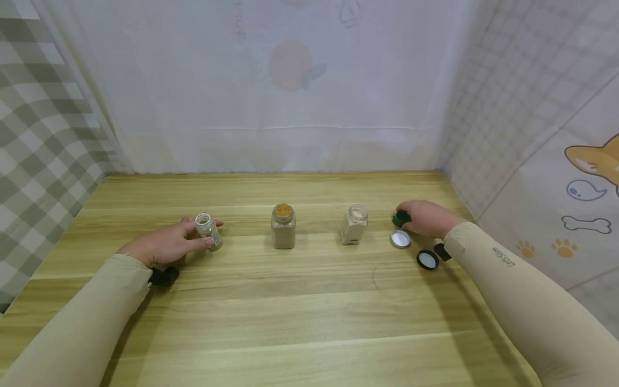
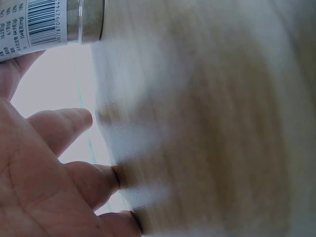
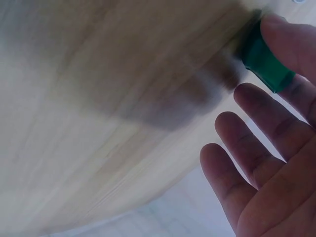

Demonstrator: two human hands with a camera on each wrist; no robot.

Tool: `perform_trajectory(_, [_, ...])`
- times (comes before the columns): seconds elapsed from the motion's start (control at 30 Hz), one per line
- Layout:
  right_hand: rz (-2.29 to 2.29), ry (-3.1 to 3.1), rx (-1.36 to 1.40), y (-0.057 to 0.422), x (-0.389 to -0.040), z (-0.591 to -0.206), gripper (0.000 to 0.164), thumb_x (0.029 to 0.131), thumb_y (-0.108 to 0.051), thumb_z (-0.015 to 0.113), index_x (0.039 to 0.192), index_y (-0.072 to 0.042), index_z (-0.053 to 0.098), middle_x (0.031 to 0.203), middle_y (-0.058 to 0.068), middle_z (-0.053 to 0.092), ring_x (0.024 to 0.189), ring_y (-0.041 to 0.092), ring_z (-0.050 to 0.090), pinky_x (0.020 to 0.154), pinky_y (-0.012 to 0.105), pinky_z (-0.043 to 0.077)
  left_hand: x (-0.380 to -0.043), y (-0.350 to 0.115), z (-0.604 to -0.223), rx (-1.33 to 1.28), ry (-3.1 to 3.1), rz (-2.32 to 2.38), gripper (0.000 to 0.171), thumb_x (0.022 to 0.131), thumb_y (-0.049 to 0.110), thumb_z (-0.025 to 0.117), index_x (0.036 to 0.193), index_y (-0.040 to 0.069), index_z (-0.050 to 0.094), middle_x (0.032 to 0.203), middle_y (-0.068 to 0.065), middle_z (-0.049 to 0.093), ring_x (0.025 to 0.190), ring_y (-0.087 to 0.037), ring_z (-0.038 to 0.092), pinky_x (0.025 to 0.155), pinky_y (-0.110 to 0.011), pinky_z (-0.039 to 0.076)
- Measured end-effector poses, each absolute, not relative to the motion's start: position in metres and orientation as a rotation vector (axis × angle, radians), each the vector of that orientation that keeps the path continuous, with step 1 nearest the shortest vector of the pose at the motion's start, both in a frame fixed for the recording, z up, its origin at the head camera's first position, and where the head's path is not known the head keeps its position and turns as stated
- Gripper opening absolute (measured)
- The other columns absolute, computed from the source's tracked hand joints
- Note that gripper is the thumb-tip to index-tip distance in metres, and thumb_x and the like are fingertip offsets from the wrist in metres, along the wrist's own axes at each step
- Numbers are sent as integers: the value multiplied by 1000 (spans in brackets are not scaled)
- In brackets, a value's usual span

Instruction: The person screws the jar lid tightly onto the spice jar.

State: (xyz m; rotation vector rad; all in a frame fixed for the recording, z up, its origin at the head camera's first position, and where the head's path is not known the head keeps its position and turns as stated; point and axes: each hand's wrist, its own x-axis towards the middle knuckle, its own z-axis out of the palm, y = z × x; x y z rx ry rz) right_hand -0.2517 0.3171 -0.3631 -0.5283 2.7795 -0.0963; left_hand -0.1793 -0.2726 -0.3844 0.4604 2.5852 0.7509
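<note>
At the left of the table, my left hand [image 1: 166, 242] grips a small open glass jar [image 1: 208, 231] between thumb and fingers. The jar stands upright, and its barcode label [image 2: 45, 22] shows in the left wrist view, where the other fingers are spread below it. On the right, my right hand [image 1: 425, 217] pinches a green cap [image 1: 401, 218] between thumb and index finger, low over the table. The right wrist view shows this green cap [image 3: 269, 61] under the thumb, with the remaining fingers extended away from it.
A jar of orange-brown powder [image 1: 283, 228] and a jar of pale powder [image 1: 354, 226] stand uncapped mid-table. Near the right hand lie a white-lined lid [image 1: 400, 239] and a black-rimmed lid [image 1: 427, 260]. Curtains [image 1: 290, 107] enclose the wooden table [image 1: 290, 317] behind and at the sides.
</note>
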Motion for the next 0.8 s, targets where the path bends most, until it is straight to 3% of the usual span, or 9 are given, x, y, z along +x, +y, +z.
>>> perform_trajectory(0.27, [-114,2789,-528,316,-250,-361,42,100,-12,70,136,7,59,125,25,71,112,40,70,94,54,58,-178,-272,-384,457,2574,756,62,106,57,55,162,32,43,126,-16,52,102,-26,58,89,-43,48])
perform_trajectory(0.53, [-127,2832,-556,314,-248,-357,42,98,-9,70,135,7,59,119,25,73,108,40,71,93,56,57,-177,-272,-384,485,2587,770,62,107,57,53,162,30,43,146,-26,48,133,-43,55,100,-57,49])
perform_trajectory(0.8, [-154,2856,-533,307,-251,-351,41,97,-11,70,134,5,60,120,22,73,111,39,70,97,58,55,-178,-272,-384,467,2574,777,63,106,58,54,162,32,42,138,-21,50,129,-40,57,100,-58,49])
